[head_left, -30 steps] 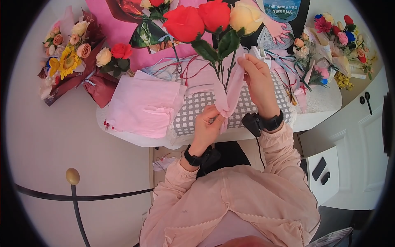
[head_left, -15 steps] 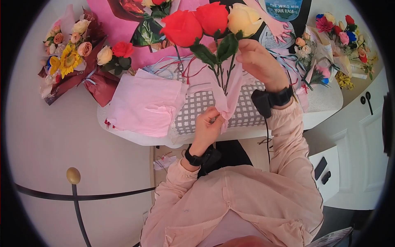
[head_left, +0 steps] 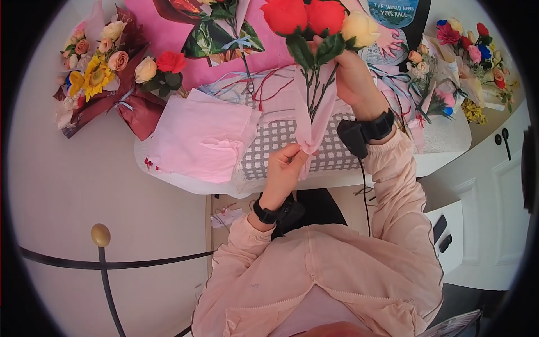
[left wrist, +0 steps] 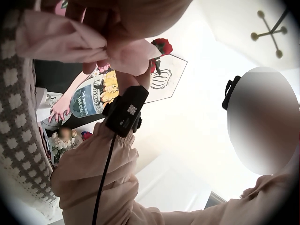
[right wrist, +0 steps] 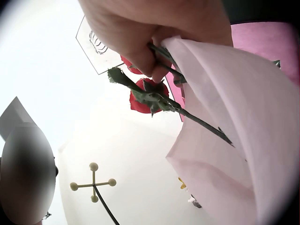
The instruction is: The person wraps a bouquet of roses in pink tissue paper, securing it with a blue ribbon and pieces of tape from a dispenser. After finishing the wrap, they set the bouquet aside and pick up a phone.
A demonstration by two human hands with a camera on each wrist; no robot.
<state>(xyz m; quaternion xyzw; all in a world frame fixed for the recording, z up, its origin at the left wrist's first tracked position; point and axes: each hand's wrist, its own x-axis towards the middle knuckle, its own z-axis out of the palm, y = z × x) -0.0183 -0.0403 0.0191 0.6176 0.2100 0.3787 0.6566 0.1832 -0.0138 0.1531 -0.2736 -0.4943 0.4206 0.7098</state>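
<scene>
Surface (head_left: 446, 137): below the held pink paper (head_left: 304, 129)
Left hand (head_left: 285, 168): pinches the paper's gathered foot
Right hand (head_left: 359, 84): outstretched at the paper's top, pinching stems (right wrist: 206, 125)

Two red roses (head_left: 285, 16) and one cream rose (head_left: 361, 30), green stems (right wrist: 206, 125) downward inside pink paper (head_left: 304, 131), gathered below.

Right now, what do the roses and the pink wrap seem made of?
Roses: perhaps matte fabric or foam, given their even, shineless colour. Pink wrap: matte tissue or nonwoven cloth, it seems; thin edges and soft creases fit either.
</scene>
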